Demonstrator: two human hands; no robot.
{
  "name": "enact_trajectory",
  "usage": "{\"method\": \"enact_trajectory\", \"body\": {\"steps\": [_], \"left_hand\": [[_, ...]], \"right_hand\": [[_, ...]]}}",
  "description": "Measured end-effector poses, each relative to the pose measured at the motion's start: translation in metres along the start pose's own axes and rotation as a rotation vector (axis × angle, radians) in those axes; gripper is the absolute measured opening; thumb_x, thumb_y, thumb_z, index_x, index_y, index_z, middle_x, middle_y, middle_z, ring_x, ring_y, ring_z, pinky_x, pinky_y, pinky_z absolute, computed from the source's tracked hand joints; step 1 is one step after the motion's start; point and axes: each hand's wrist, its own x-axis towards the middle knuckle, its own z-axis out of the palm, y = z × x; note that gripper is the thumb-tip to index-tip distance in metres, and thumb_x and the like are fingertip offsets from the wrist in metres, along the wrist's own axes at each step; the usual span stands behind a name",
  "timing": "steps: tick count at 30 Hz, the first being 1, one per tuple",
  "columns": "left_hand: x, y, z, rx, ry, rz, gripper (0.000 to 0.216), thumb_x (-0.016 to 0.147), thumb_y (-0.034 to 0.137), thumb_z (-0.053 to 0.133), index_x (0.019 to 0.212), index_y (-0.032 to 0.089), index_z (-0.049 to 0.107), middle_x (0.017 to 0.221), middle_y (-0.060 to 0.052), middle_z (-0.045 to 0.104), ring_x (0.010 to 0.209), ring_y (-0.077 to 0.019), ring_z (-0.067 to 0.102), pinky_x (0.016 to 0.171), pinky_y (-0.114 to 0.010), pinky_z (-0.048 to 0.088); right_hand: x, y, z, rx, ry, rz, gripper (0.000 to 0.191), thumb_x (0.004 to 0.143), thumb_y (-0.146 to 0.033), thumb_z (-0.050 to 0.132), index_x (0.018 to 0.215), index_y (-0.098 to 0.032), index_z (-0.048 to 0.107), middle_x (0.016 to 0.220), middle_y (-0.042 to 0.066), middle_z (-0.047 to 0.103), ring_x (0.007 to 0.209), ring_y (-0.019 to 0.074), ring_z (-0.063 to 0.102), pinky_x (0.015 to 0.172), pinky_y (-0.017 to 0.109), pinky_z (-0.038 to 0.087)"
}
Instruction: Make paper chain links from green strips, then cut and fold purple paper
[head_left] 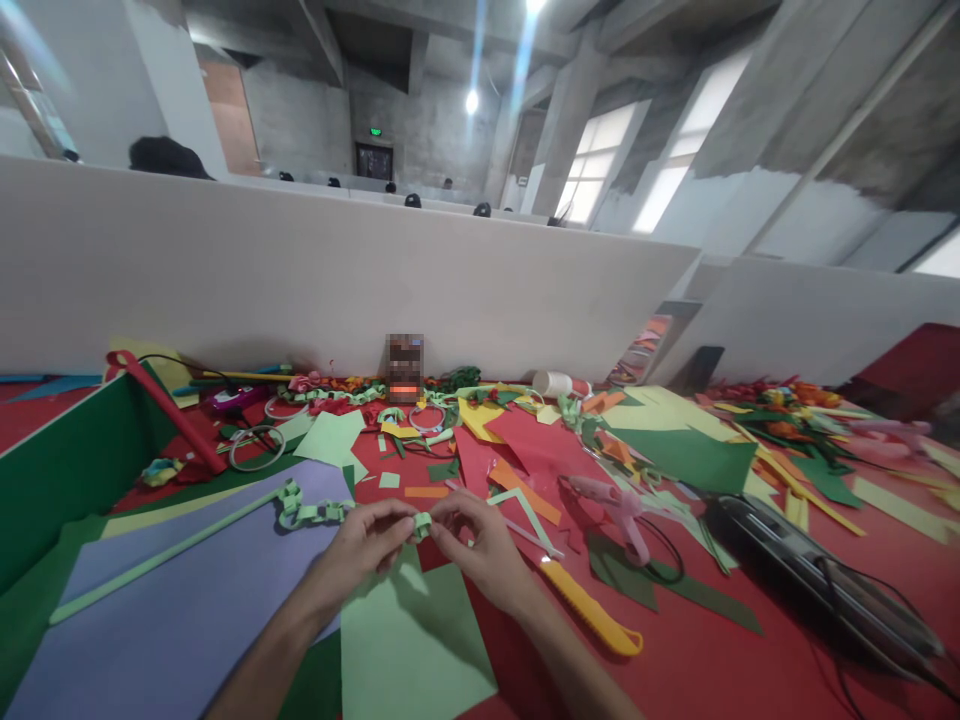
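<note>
Left hand [360,550] and right hand [484,545] meet near centre over the red bench [712,660]. Fingers of both pinch a small light-green paper loop [422,525], which they mostly hide. Light-green paper-loop chain [315,513] trails left onto a lilac paper sheet [187,610]; the join to the loop is covered. Yellow plastic utility knife [592,610] lies right of the wrist, with its far end hidden.

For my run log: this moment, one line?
left hand, right hand: pinch green loop | chain: on purple sheet | cutter: untouched
</note>
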Motion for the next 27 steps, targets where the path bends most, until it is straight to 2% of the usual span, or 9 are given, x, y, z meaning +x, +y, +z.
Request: {"method": "enact_trajectory", "body": {"steps": [3, 7, 11, 27], "left_hand": [[-0.0009, 0.0014, 0.0001, -0.047, -0.038, -0.032, 0.046, 0.084, 0.061, 0.075, 0.094, 0.017, 0.073, 0.076, 0.000, 0.062, 0.055, -0.0086, 0.047, 0.051, -0.022, 0.036], [-0.0025, 0.0026, 0.0004, -0.091, -0.073, -0.062, 0.043, 0.082, 0.058, 0.078, 0.088, 0.016, 0.074, 0.064, 0.005, 0.049, 0.054, -0.0086, 0.041, 0.052, -0.022, 0.033], [-0.0042, 0.0024, 0.0033, -0.147, -0.071, -0.077, 0.042, 0.082, 0.059, 0.078, 0.088, 0.017, 0.072, 0.063, 0.007, 0.041, 0.056, -0.0089, 0.035, 0.054, -0.023, 0.033], [-0.0033, 0.0023, 0.0067, -0.220, -0.013, -0.121, 0.043, 0.078, 0.059, 0.080, 0.080, 0.019, 0.064, 0.065, 0.007, 0.037, 0.057, -0.0089, 0.032, 0.054, -0.022, 0.030]], "right_hand": [[-0.0001, 0.0004, -0.0005, -0.002, -0.021, -0.010, 0.014, 0.094, -0.036, 0.067, 0.094, -0.023, 0.072, 0.089, 0.003, 0.070, 0.079, 0.0170, 0.061, 0.066, 0.028, 0.044], [-0.0005, 0.0006, -0.0007, 0.005, -0.036, -0.012, 0.014, 0.094, -0.036, 0.067, 0.095, -0.023, 0.073, 0.090, 0.003, 0.071, 0.081, 0.0178, 0.061, 0.067, 0.028, 0.045], [-0.0012, 0.0021, 0.0015, 0.029, -0.055, -0.004, 0.014, 0.094, -0.035, 0.067, 0.097, -0.023, 0.074, 0.090, 0.003, 0.071, 0.080, 0.0172, 0.061, 0.070, 0.029, 0.046], [-0.0012, -0.0022, 0.0031, 0.050, -0.031, -0.019, 0.017, 0.094, -0.040, 0.069, 0.093, -0.024, 0.073, 0.087, 0.002, 0.070, 0.081, 0.0181, 0.062, 0.076, 0.032, 0.049]]}}
